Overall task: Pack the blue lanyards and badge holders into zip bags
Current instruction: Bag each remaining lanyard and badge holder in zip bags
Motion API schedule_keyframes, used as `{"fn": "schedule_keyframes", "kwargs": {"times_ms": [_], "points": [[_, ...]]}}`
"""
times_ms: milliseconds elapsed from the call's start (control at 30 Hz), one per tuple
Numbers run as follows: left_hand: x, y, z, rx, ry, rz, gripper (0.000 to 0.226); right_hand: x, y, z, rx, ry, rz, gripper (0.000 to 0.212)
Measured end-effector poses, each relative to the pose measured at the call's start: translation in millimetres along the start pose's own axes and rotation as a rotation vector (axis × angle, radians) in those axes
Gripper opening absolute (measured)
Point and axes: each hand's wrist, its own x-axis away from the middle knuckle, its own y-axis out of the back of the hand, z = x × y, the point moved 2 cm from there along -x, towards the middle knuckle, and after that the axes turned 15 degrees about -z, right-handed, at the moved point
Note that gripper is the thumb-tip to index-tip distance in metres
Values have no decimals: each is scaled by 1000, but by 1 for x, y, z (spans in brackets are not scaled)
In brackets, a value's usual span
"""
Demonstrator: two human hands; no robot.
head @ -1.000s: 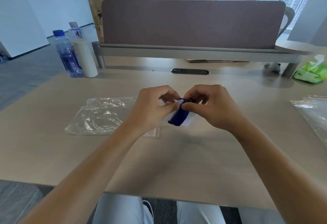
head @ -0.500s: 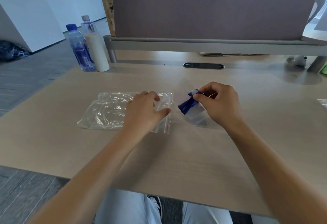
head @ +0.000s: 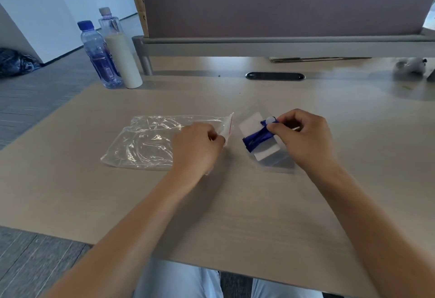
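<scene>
Blue lanyard (head: 257,138) on white badge holder (head: 259,136). Clear zip bag (head: 150,142) with red seal line. Pale woodgrain desk (head: 235,203). Blue-capped, blue-labelled water bottle (head: 100,55), white-filled bottle (head: 121,55) with grey cap. Mauve partition (head: 282,3), grey rail.

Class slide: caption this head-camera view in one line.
Left hand pinches zip bag mouth; right hand holds lanyard-wrapped badge holder.

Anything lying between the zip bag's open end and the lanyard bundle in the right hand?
Nothing: the head view shows only bare table between the zip bag, pinched by the left hand, and the lanyard bundle held by the right hand.
</scene>
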Motion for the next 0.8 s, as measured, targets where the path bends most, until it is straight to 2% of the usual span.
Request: {"fn": "schedule_keyframes", "kwargs": {"times_ms": [167,300,500,700,800], "points": [[1,9,2,199,57,-46,11,11,-5,1,-190,-352,135,10],[10,11,-4,259,46,-60,6,16,-6,3,-249,-482,200,10],[24,10,-14,323,32,-28,8,15,-6,5,-155,-426,142,21],[36,9,-23,365,-6,-8,8,11,-9,13,-49,-272,50,13],[39,11,-27,408,-32,-18,7,17,-16,19,-2,-204,73,18]]}}
